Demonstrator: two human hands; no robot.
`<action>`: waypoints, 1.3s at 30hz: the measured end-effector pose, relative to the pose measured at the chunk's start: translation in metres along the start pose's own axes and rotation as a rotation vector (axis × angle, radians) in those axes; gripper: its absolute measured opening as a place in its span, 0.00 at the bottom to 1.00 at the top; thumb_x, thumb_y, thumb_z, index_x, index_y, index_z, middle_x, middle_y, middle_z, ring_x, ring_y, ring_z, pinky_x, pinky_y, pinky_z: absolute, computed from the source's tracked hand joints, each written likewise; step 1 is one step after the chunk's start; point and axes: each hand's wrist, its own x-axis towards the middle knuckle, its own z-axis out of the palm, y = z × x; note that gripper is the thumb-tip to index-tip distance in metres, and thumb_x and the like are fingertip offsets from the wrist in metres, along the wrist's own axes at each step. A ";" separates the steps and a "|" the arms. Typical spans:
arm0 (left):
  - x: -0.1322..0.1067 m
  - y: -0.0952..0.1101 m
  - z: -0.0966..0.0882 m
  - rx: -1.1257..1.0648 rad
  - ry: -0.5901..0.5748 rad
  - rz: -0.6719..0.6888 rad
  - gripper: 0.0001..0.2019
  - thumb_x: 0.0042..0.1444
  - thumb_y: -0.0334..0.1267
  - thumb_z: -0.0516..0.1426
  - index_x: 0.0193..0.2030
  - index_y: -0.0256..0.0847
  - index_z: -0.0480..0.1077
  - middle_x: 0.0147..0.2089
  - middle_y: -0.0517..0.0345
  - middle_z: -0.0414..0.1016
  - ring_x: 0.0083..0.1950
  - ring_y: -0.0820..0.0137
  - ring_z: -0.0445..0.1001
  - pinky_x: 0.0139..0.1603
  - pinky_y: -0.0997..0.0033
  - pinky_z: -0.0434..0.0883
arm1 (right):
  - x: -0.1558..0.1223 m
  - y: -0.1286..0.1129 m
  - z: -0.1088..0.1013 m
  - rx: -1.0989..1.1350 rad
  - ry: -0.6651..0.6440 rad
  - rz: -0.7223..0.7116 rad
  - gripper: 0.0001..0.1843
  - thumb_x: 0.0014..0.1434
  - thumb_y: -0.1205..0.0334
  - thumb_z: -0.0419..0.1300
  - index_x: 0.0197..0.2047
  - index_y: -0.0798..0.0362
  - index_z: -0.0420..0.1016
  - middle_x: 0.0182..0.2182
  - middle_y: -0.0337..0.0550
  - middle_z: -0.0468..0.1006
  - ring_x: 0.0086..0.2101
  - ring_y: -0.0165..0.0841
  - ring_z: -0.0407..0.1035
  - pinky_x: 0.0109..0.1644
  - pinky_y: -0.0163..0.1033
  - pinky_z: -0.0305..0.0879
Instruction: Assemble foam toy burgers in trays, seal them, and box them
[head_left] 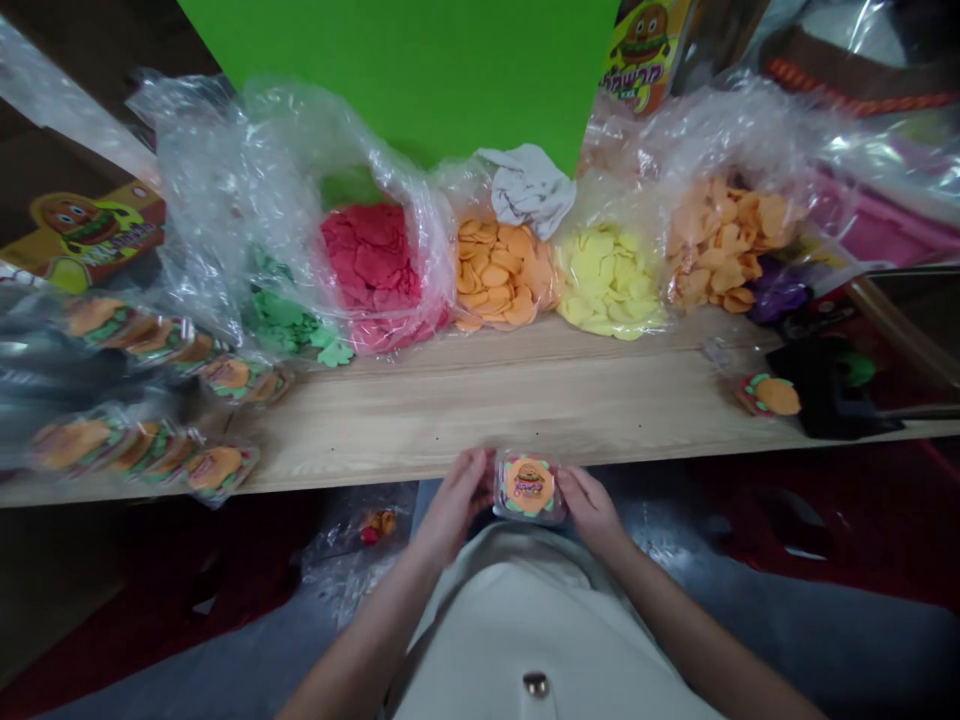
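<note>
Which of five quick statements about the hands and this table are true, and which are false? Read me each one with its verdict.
1. The right hand touches a clear burger pack. True.
2. More burger packs lie at the left end of the wooden table. True.
3. The green pieces lie right of the red pieces. False: they lie to the left.
4. The yellow pieces lie between two heaps of orange pieces. True.
5. The tall panel behind the bags is blue. False: it is bright green.
</note>
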 end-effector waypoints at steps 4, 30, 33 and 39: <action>-0.020 -0.020 -0.003 -0.149 0.125 0.138 0.13 0.49 0.43 0.60 0.38 0.40 0.67 0.39 0.60 0.70 0.36 0.75 0.69 0.35 0.76 0.67 | -0.004 0.004 0.008 0.085 0.028 0.010 0.21 0.60 0.44 0.45 0.33 0.52 0.66 0.26 0.41 0.68 0.29 0.32 0.62 0.33 0.37 0.61; -0.034 -0.015 -0.005 0.697 -0.305 0.293 0.10 0.54 0.40 0.55 0.37 0.42 0.76 0.37 0.53 0.73 0.41 0.69 0.69 0.45 0.70 0.65 | -0.019 -0.028 -0.020 -0.790 -0.674 -0.265 0.12 0.59 0.61 0.47 0.25 0.53 0.61 0.21 0.38 0.66 0.23 0.27 0.57 0.27 0.34 0.46; -0.032 -0.014 -0.005 0.680 -0.329 0.248 0.09 0.53 0.40 0.56 0.37 0.42 0.76 0.37 0.53 0.73 0.41 0.68 0.70 0.45 0.70 0.65 | -0.022 -0.024 -0.022 -0.697 -0.675 -0.238 0.12 0.58 0.62 0.48 0.23 0.53 0.59 0.21 0.35 0.64 0.22 0.25 0.56 0.27 0.32 0.47; -0.030 -0.017 0.001 0.452 -0.251 0.012 0.09 0.45 0.38 0.61 0.35 0.39 0.75 0.35 0.54 0.76 0.36 0.69 0.72 0.40 0.70 0.67 | -0.021 -0.039 -0.029 -0.726 -0.591 -0.208 0.05 0.54 0.65 0.51 0.27 0.53 0.59 0.24 0.35 0.64 0.24 0.25 0.55 0.28 0.31 0.47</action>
